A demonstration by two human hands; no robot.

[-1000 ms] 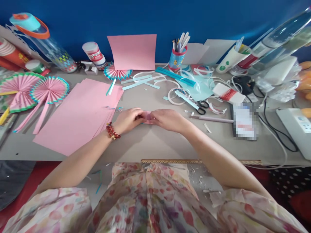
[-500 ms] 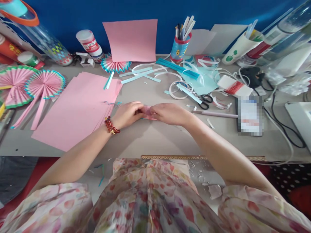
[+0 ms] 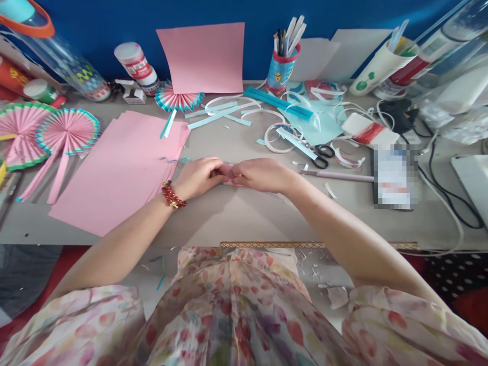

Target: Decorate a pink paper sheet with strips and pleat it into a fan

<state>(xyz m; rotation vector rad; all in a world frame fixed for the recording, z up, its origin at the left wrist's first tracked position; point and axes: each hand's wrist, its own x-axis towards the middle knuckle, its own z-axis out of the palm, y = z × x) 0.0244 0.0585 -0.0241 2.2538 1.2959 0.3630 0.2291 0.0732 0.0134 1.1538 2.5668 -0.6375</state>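
A small piece of pink paper point(image 3: 230, 173) is pinched between my two hands, low over the middle of the desk. Most of it is hidden by my fingers, and a bit of blue shows at its lower left edge. My left hand point(image 3: 202, 176), with a red bead bracelet point(image 3: 173, 194) at the wrist, is closed on the paper's left side. From the other side my right hand point(image 3: 263, 175) grips it with bent fingers. A stack of pink sheets point(image 3: 122, 162) lies left of my left hand. Beyond it sits a pleated pink and blue paper fan point(image 3: 179, 97).
Scissors point(image 3: 323, 155), a craft knife point(image 3: 339, 176) and a phone point(image 3: 394, 177) lie to the right. Blue paper strips point(image 3: 217, 114) and white loops point(image 3: 280, 138) spread behind my hands. A pen cup point(image 3: 281, 71) stands at the back; pleated paper fans point(image 3: 68, 131) lie far left.
Both hands keep their grip on the pink paper, and less of it shows between the fingers. The whole view has shifted slightly.
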